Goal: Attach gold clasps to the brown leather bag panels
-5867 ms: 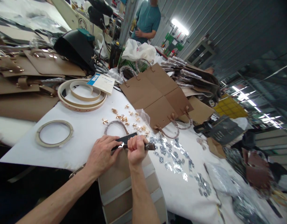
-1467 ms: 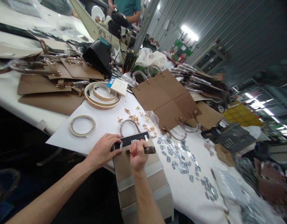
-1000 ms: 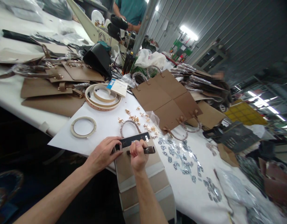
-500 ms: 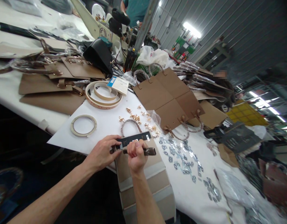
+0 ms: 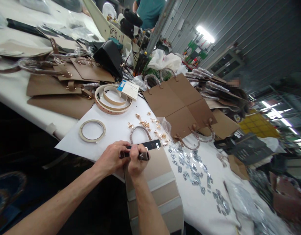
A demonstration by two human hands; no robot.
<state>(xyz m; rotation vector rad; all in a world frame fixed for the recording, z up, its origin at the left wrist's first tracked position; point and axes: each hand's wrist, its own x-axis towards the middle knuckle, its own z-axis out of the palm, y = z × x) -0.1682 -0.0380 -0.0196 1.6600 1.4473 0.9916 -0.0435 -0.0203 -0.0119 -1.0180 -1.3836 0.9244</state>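
A beige bag panel point(image 5: 155, 169) with pale cross strips lies along the table edge. Across its top end runs a black strip point(image 5: 152, 143) with small metal plates, and a wrapped loop handle point(image 5: 138, 129) sticks out beyond it. My left hand point(image 5: 113, 156) is closed at the panel's left top corner, thumb and fingers pinching its edge. My right hand point(image 5: 137, 161) makes a fist round a dark brown bar-like object point(image 5: 144, 156), held crosswise just over the black strip beside my left fingers. What lies between the two hands is hidden.
Gold fasteners point(image 5: 144, 124) and metal washer plates point(image 5: 194, 169) lie scattered beyond and right of the panel. A tape roll point(image 5: 92, 131) and coiled strips point(image 5: 113, 99) are at left. Brown bag pieces point(image 5: 177, 101) are behind. A person point(image 5: 150, 13) stands across the table.
My right fist has moved left along the black strip, bringing the brown object close to my left fingers. The whole view has shifted slightly.
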